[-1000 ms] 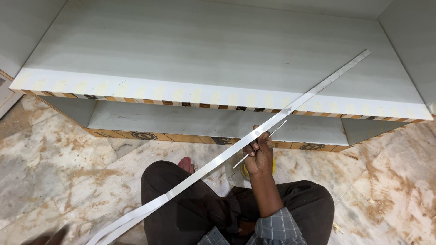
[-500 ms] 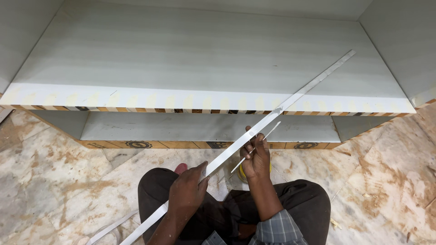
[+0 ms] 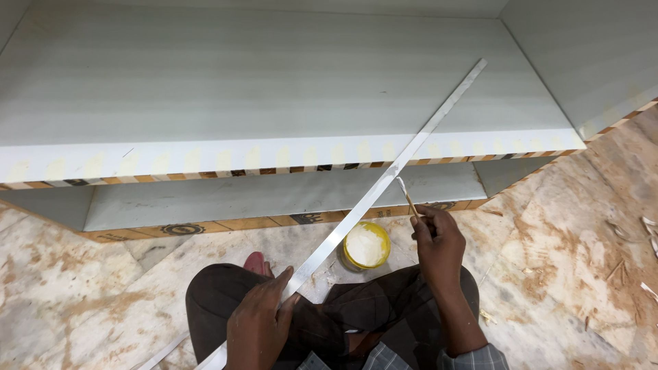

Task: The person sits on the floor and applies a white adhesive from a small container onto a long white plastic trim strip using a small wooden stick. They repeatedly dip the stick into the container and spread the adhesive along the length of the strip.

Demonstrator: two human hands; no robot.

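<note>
Biggest risk I can see here: the long white edge strip [image 3: 384,185] is floppy and only held at its near end, so it could sag or twist and drag its face across the dusty marble floor [image 3: 569,226], picking up sawdust. Its far end rests up on the pale shelf board [image 3: 274,89], and if the hold slackens it could slide off that board. The open yellow tub of white glue [image 3: 367,245] sits on the floor right under the strip, between the knees, so a dropped strip or a bumped knee could tip it or smear glue where it isn't wanted.

Grips: the left hand [image 3: 257,322] is closed round the near part of the strip, well below the tub, thumb on top and fingers curled under, pinching it flat. The right hand [image 3: 439,243] is just right of the tub, fingers pressed together on a thin stick [image 3: 408,199] whose white, glue-loaded tip touches, or nearly touches, the strip just above the tub. Can't tell if it's actually in contact.

The shelf's front edge [image 3: 288,161] shows pale dabs all along it, above the tub.
</note>
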